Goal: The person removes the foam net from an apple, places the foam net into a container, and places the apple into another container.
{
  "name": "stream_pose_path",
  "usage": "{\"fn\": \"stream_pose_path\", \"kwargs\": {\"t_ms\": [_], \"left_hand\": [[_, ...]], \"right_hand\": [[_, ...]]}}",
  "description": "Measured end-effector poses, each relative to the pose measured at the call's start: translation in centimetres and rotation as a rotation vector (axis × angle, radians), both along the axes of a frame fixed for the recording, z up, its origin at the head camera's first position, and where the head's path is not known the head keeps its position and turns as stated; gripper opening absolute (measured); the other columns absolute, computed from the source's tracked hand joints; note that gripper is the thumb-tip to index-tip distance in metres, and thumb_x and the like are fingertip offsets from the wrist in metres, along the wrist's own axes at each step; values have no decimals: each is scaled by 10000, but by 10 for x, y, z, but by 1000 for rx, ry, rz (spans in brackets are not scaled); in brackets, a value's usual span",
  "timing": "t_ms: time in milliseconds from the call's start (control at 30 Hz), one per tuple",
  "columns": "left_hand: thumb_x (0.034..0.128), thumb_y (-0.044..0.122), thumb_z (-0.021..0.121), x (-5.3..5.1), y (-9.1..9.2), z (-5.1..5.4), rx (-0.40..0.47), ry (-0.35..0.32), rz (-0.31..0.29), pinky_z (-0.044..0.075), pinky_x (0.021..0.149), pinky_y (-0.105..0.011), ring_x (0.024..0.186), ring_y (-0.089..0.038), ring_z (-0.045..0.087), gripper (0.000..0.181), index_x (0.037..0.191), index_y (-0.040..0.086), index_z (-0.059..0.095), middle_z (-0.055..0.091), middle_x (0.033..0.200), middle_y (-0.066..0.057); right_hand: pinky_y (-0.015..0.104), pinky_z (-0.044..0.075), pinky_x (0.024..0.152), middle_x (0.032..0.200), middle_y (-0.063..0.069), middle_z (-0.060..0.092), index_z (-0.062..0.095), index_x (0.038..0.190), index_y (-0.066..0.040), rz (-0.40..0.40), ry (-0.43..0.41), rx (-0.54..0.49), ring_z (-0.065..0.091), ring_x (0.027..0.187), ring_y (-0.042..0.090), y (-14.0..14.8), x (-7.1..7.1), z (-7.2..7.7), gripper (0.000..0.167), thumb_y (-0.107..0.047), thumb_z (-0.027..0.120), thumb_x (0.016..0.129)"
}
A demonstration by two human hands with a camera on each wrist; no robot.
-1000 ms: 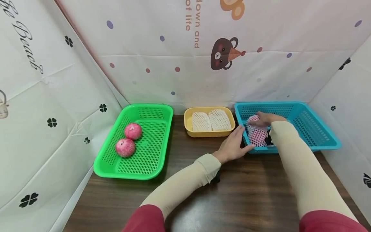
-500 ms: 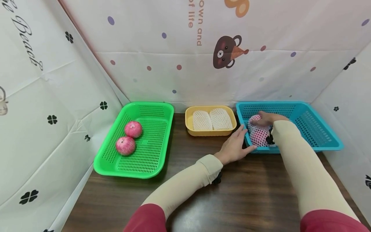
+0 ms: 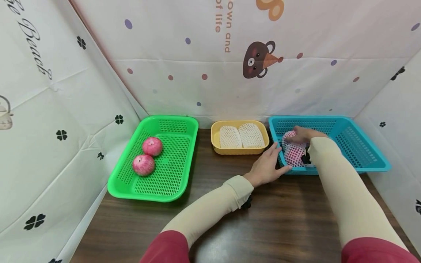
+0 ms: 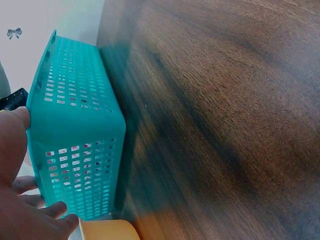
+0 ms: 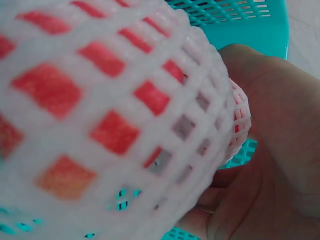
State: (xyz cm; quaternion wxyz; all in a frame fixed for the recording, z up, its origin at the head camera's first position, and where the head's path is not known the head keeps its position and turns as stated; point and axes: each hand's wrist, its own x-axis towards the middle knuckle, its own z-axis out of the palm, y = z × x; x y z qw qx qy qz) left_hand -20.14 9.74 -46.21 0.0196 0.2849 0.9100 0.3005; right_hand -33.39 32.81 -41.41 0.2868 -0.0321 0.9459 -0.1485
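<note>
Two red fruits in white foam nets lie at the left end of the blue basket [image 3: 371, 148]. My right hand [image 3: 304, 135] grips the farther netted fruit [image 3: 287, 136], its fingertips partly hidden. The nearer netted fruit [image 3: 294, 155] fills much of the right wrist view, with my right hand [image 5: 280, 135] behind it. My left hand [image 3: 264, 166] touches the basket's left rim with fingers spread. In the left wrist view, the thumb and fingers of my left hand [image 4: 25, 190] lie along the rim of the blue basket [image 4: 75, 120].
A green basket [image 3: 188, 171] at the left holds two unwrapped pinkish-red fruits [image 3: 152, 146]. Between the baskets, against the back wall cloth, stands a small yellow basket [image 3: 240, 151] with two white foam nets [image 3: 251, 135]. All stand on a dark wooden table [image 3: 263, 219].
The head view has shifted slightly. Both hands stay in about the same places at the blue basket, and the fruits and baskets show no visible movement.
</note>
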Motion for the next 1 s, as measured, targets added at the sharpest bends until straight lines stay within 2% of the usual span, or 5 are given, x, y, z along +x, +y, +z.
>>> {"fn": "stream_pose_path", "kwargs": {"t_ms": [267, 400, 633, 800, 1000], "left_hand": [[1011, 572, 544, 0, 2, 1, -8, -3, 1, 307, 1181, -261, 1537, -120, 226, 790, 1612, 114, 314, 137, 1718, -14], [1008, 576, 548, 0, 3, 1, -8, 2, 1, 311, 1179, -263, 1534, -122, 237, 788, 1609, 119, 324, 147, 1716, -20], [1009, 587, 533, 1, 2, -1, 6, 6, -3, 304, 1186, -274, 1539, -123, 224, 788, 1609, 120, 323, 146, 1716, -25], [1008, 592, 531, 1, 1, -1, 5, 17, 0, 312, 1184, -281, 1537, -133, 235, 783, 1604, 124, 334, 162, 1713, -39], [1010, 589, 529, 1, 0, -1, -15, 37, 3, 334, 1172, -273, 1532, -144, 253, 781, 1601, 116, 337, 167, 1711, -48]], "right_hand": [[759, 364, 1008, 1529, 454, 186, 124, 1562, 128, 20, 87, 13, 271, 1356, 652, 0, 3, 0, 976, -532, 574, 1001], [775, 340, 1014, 1520, 446, 228, 192, 1561, 89, 5, 132, 22, 267, 1351, 660, 0, 6, 0, 911, -503, 597, 999], [750, 385, 982, 1446, 424, 371, 352, 1475, 54, 28, 232, -8, 365, 1288, 642, -1, 7, 6, 741, -421, 647, 989], [757, 391, 957, 1435, 414, 389, 375, 1454, 28, 35, 260, -26, 378, 1270, 641, 0, 8, 14, 707, -405, 664, 977], [712, 437, 900, 1391, 410, 418, 373, 1468, -1, 62, 336, -80, 402, 1229, 629, 1, 9, 16, 670, -326, 681, 969]]}}
